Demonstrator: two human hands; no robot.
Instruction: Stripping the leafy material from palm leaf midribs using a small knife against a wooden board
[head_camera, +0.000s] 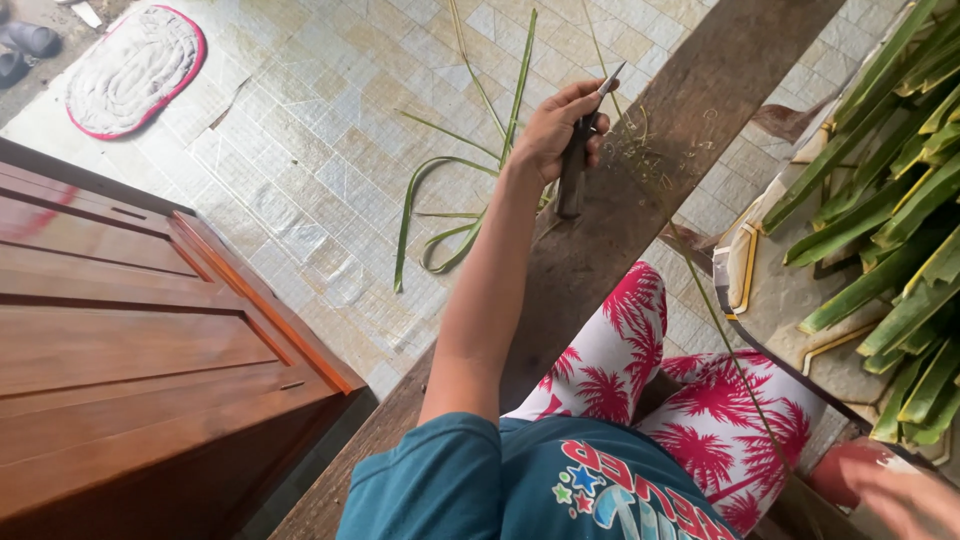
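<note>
Dark-handled knife (577, 160) clamped in left hand (553, 128) over wood plank (690, 110); right hand (905, 495) blurred, grip can't tell.

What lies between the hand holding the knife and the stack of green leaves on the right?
In the head view, the wooden plank and tiled floor separate left hand with knife from the leaf stack.

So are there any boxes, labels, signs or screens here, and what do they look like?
No boxes, packages, signs or screens in view.
Printed design on the person's teal shirt, bottom centre: chunky red and blue letters with small stars, seen upside down.
Nothing printed near the left hand holding the knife, or on the green leaves at right.
</note>
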